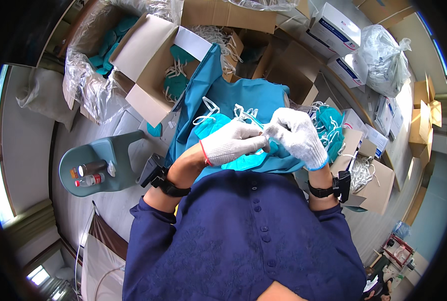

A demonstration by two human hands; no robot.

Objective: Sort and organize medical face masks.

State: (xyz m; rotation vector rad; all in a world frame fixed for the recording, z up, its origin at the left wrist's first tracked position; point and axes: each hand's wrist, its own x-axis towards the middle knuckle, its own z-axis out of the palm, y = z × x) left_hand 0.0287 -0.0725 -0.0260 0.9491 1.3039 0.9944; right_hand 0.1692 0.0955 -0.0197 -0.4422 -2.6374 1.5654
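Keep your left hand (236, 144) and right hand (299, 136) working as a pair: steady with one, make the small movements with the other, and don't pull hard on the thin white straps (246, 113), which look easy to tangle. Gloved fingertips probably dull your touch, so a light, short pinch should serve best. Your fingers bend inward and meet tip to tip in front of your chest, but they hide what lies between them; I cannot tell whether they are clamped on a strap, on an edge or on nothing. The teal masks (247, 161) lie right at this grip, over the blue cloth (261, 93): teal shows just below your left hand on the near side, and more to its far left. The straps stand on the far side of your hands. Another strapped pile (332, 125) sits to the right, beyond your right hand.
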